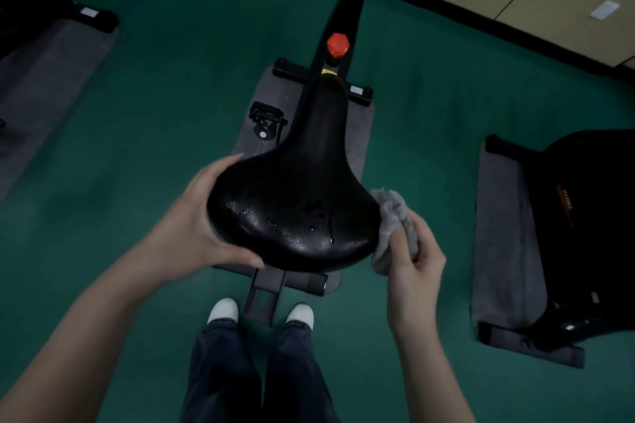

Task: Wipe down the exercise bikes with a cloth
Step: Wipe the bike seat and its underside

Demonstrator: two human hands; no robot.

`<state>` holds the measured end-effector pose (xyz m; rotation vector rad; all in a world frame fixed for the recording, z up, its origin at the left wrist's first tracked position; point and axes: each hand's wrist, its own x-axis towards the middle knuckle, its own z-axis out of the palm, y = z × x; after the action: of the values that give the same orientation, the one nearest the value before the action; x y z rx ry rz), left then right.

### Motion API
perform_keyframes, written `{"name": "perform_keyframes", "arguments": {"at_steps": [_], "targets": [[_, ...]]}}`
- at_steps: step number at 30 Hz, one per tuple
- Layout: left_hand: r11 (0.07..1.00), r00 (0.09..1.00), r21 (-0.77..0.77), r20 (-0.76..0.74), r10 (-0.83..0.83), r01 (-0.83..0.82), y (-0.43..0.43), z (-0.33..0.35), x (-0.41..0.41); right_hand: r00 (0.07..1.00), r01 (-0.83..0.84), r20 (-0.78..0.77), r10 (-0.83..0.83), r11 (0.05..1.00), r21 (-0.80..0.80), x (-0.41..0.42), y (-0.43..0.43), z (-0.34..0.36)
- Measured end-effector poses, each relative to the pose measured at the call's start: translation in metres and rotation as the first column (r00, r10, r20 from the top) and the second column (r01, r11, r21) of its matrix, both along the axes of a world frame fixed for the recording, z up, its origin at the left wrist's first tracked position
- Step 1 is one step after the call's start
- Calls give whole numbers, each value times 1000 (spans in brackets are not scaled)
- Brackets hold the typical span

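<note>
Left hand [202, 216] grips the black saddle [302, 189] at its left edge, fingers curled round the rim. Exercise bike [350, 0] stands on a grey mat [359, 134] over green floor [154, 79]. Water droplets dot the saddle's wide rear. Right hand [415, 261] holds a crumpled grey cloth [393, 213], fingers closed on it; the cloth touches the saddle's right edge. Red knob [338, 44] sits on the frame beyond the saddle nose.

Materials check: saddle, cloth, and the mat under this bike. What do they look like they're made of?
Saddle: black, smooth, semi-gloss skin, likely vinyl or synthetic leather; it shows sheen, with pale specks at the rear that could be droplets or wear.
Cloth: grey, fuzzy, probably microfibre or terry; it bunches softly in the right hand.
Mat: grey, matte, felt- or carpet-like, uncertain.
</note>
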<state>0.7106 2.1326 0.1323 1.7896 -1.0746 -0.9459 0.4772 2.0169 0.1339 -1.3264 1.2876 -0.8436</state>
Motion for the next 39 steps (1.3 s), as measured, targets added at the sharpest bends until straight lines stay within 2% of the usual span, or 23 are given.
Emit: {"name": "perform_keyframes", "arguments": {"at_steps": [4, 11, 15, 20, 22, 25, 26, 29, 32, 36, 39], "targets": [[999, 1000, 23, -11, 22, -22, 2, -2, 0, 981, -129, -183, 62, 915, -382, 10, 14, 10], [999, 999, 11, -31, 39, -39, 3, -1, -3, 909, -403, -354, 220, 684, -609, 18, 27, 14], [999, 998, 6, -41, 52, -52, 4, -1, -4, 863, -490, -436, 255, 630, -602, 35, 34, 21], [998, 997, -27, -49, 56, -57, 5, -3, -5, 828, -486, -535, 167, 690, -537, 68, 41, 33], [998, 998, -44, -40, 49, -50, 5, -4, -4, 808, -548, -544, 226, 628, -553, 74, 54, 34], [997, 998, -48, -26, 55, -56, 6, -7, -6, 731, -674, -590, 342, 496, -547, 64, 56, 33], [996, 997, -46, -18, 72, -72, 8, -8, -7, 728, -674, -601, 329, 502, -542, 60, 50, 34], [986, 988, -49, -13, 157, -157, 14, -16, -15, 768, -579, -599, 227, 646, -497, 64, 22, 40], [968, 968, -40, -50, 247, -249, 20, -23, -26, 752, -589, -593, 288, 698, -407, 94, 6, 48], [958, 952, -10, -111, 284, -287, 22, -25, -31, 638, -754, -594, 490, 555, -352, 100, 20, 51], [957, 947, 8, -144, 287, -289, 22, -22, -32, 611, -792, -544, 575, 467, -394, 67, 34, 51]]}}
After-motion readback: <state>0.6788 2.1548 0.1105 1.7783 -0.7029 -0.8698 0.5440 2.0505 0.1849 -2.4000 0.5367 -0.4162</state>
